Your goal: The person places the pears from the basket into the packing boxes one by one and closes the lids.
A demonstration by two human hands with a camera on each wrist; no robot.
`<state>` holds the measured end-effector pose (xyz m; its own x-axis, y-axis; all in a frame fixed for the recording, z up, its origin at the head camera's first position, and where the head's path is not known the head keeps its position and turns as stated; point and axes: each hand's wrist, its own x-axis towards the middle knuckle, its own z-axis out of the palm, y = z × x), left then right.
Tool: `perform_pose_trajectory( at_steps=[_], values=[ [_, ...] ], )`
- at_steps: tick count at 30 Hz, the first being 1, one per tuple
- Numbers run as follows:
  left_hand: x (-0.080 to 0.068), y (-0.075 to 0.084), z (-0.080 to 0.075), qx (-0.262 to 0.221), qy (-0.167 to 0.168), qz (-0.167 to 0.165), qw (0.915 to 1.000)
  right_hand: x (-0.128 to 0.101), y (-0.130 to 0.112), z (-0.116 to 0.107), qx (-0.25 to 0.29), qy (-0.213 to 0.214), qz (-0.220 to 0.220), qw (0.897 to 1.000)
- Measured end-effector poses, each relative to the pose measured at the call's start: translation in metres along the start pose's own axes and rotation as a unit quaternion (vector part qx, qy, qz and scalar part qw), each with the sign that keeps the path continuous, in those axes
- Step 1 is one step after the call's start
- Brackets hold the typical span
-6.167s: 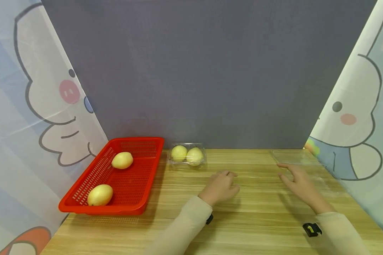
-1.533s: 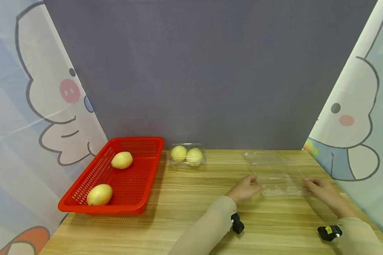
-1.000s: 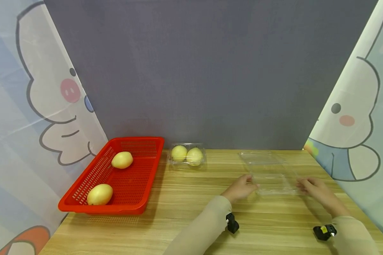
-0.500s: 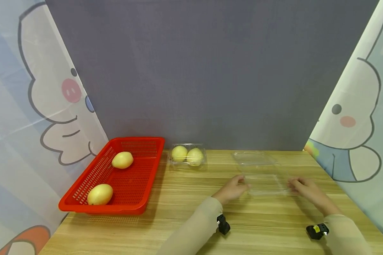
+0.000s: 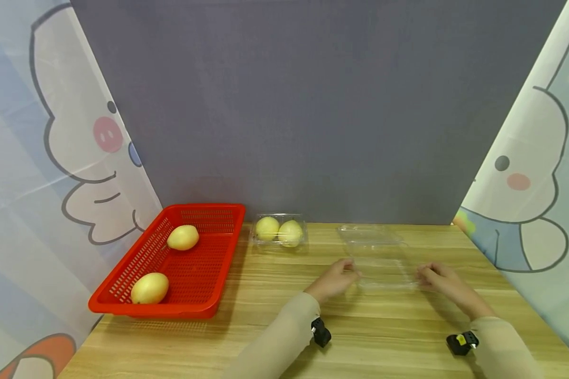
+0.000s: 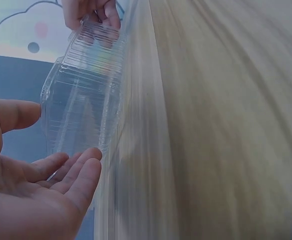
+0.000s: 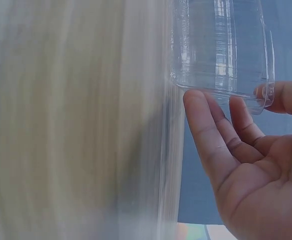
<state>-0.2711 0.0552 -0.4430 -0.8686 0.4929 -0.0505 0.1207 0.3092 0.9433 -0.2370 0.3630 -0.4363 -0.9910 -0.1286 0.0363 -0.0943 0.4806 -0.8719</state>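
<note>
Shifted leftward along the desk (image 5: 275,316) since the earlier head frames: clear clamshell box (image 5: 381,260) and both hands, now nearer the middle of the desk. Left hand (image 5: 334,279) at the box's left edge, thumb above and fingers (image 6: 80,175) under the rim, pinching it lightly per the left wrist view. Right hand (image 5: 438,279) at the right edge, fingers (image 7: 206,125) touching the underside of the rim and thumb on the far side, likewise a light pinch. Grip on both sides judged loose rather than clamped. Box lying open and empty, lid half toward the grey backdrop, tray half between the hands.

Progress, judged: one closed clear box (image 5: 278,231) holding two pears standing at the back of the desk just beside the red basket (image 5: 204,300). Two further pears left in the basket, one toward the back (image 5: 183,237), one toward the front (image 5: 149,288). Empty box positioned but not yet filled or closed; apparently about halfway through packing.

Brands, labels, writing: none legible on boxes, basket or fruit. Cartoon figures on the side curtains, no text. Wrist-worn black devices visible, markings too small to read.
</note>
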Motion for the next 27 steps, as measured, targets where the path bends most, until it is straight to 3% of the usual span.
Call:
perform_pose_trajectory(
  at_steps=[8,27],
  values=[
    [-0.006,-0.001,-0.011,0.016,0.01,0.003,0.9998,0.005,-0.006,0.007,-0.002,-0.02,-0.006,1.0],
    [-0.017,-0.012,-0.038,0.017,0.001,0.009,0.9998,0.012,-0.019,0.028,0.006,-0.045,-0.004,0.999]
  ],
)
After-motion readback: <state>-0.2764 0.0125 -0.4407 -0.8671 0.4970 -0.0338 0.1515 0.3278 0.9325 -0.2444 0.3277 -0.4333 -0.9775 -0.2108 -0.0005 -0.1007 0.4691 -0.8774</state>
